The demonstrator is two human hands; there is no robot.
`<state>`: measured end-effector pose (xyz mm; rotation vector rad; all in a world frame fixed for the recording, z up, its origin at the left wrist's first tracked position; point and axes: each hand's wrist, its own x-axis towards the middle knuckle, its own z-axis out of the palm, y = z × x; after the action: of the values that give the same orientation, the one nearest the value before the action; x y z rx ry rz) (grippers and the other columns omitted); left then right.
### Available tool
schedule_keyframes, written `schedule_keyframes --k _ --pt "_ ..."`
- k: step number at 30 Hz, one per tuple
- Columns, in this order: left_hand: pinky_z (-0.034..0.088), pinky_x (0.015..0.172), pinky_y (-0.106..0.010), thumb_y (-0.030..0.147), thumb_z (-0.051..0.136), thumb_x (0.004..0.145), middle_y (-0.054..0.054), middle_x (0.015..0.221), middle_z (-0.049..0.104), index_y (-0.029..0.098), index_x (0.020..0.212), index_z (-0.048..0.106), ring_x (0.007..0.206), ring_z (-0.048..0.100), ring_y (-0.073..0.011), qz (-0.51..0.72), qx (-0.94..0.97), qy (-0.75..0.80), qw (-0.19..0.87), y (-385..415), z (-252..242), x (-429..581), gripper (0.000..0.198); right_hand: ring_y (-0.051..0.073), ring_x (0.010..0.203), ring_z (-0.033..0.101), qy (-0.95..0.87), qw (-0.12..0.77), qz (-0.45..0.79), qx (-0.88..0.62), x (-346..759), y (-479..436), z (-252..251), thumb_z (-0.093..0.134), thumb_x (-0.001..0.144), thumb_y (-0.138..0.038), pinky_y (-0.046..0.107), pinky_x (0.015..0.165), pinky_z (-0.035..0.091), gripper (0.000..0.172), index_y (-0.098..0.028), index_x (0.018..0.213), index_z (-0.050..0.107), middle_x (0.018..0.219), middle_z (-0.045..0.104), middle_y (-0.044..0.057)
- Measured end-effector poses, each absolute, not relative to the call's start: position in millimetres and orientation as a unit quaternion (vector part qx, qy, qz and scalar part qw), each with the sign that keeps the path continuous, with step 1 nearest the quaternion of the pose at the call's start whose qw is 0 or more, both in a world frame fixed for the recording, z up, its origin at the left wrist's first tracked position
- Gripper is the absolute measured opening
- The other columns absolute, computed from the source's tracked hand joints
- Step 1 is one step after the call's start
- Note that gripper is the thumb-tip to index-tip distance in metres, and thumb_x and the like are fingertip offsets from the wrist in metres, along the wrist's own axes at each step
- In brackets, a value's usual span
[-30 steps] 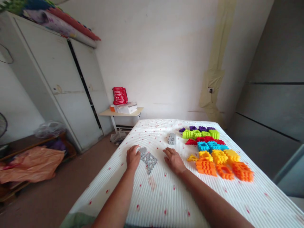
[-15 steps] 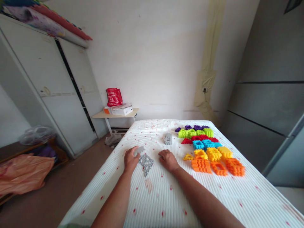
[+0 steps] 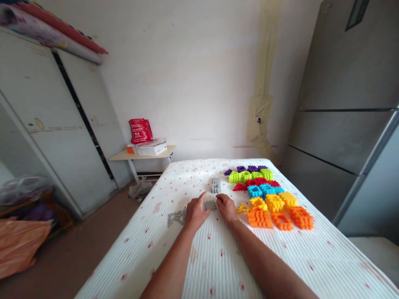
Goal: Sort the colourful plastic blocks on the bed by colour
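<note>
A flat grey interlocking block piece [image 3: 210,204] with toothed edges is between my hands, just above the bed. My left hand [image 3: 196,212] grips its left side between thumb and fingers. My right hand [image 3: 227,208] has its fingers pinched together at the piece's right edge. Beside my left hand lies a loose pile of grey pieces [image 3: 176,218], partly hidden behind the hand. Just beyond my hands stands a grey block stack [image 3: 215,185].
On the right of the bed [image 3: 274,265] sit rows of orange blocks [image 3: 260,219], yellow blocks [image 3: 274,202], blue blocks [image 3: 255,191], red blocks [image 3: 240,187], green blocks [image 3: 244,177] and purple blocks [image 3: 241,169]. A small table [image 3: 123,156] stands behind left, a fridge [image 3: 327,137] at right.
My left hand has moved right with the grey piece, away from the grey pile. My right hand has come to the piece's edge. The view has turned slightly right.
</note>
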<state>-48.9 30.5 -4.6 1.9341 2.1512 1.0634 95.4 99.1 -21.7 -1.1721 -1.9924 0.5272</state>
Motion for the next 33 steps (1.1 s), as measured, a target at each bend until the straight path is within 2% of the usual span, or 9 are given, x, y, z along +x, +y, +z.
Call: schedule_keyframes --k 4,9,12,16,22,27,33 --pt "0.042 0.094 -0.035 0.017 0.052 0.073 -0.007 0.104 0.068 0.02 0.109 0.063 0.101 0.059 -0.0205 0.453 0.571 0.685 -0.014 22 -3 -80 0.038 0.02 0.09 0.061 -0.792 0.351 0.188 -0.463 92 86 -16 0.052 0.08 -0.02 0.029 0.081 0.046 0.023 -0.014 0.099 0.064 0.097 0.066 0.011" --pt "0.046 0.087 -0.037 0.022 0.052 0.069 -0.005 0.085 0.071 0.021 0.083 0.069 0.085 0.062 -0.0219 0.592 0.356 0.722 -0.02 7 -13 -139 0.022 0.026 0.096 0.055 -0.832 0.233 0.065 -0.5 79 67 -5 0.064 0.072 -0.041 0.033 0.078 0.045 0.038 -0.016 0.1 0.061 0.099 0.062 0.011" --pt "0.047 0.082 -0.038 0.026 0.054 0.067 -0.005 0.077 0.07 0.019 0.08 0.069 0.078 0.063 -0.0224 0.617 0.3 0.727 -0.009 5 -23 -159 0.021 0.025 0.097 0.054 -0.832 0.198 0.036 -0.516 73 63 -3 0.062 0.074 -0.038 0.032 0.077 0.044 0.033 -0.016 0.099 0.061 0.1 0.062 0.011" --pt "0.05 0.075 -0.037 0.026 0.055 0.063 -0.005 0.072 0.069 0.016 0.075 0.068 0.072 0.063 -0.0217 0.648 0.257 0.717 0.016 11 -33 -166 0.02 0.023 0.097 0.054 -0.827 0.201 0.06 -0.521 73 65 -1 0.06 0.076 -0.033 0.03 0.078 0.042 0.027 -0.018 0.098 0.061 0.101 0.061 0.01" --pt "0.049 0.078 -0.038 0.025 0.054 0.061 -0.005 0.072 0.069 0.017 0.07 0.067 0.074 0.063 -0.0218 0.667 0.244 0.703 0.039 18 -40 -163 0.018 0.022 0.103 0.054 -0.776 0.335 0.107 -0.523 75 97 30 0.057 0.081 -0.04 0.028 0.086 0.04 0.037 -0.018 0.11 0.06 0.108 0.06 0.01" --pt "0.049 0.078 -0.037 0.026 0.053 0.062 -0.006 0.073 0.069 0.017 0.071 0.067 0.074 0.063 -0.0218 0.67 0.236 0.703 0.04 15 -39 -162 0.019 0.023 0.105 0.055 -0.714 0.301 0.15 -0.614 72 154 62 0.055 0.082 -0.042 0.029 0.085 0.041 0.044 -0.014 0.115 0.058 0.112 0.06 0.013" --pt "0.047 0.081 -0.039 0.026 0.054 0.061 -0.006 0.073 0.069 0.018 0.069 0.068 0.076 0.063 -0.0231 0.664 0.223 0.712 0.038 15 -37 -161 0.017 0.027 0.106 0.056 -0.682 0.244 0.162 -0.669 58 187 65 0.058 0.078 -0.037 0.034 0.082 0.044 0.042 -0.014 0.112 0.059 0.113 0.06 0.016"
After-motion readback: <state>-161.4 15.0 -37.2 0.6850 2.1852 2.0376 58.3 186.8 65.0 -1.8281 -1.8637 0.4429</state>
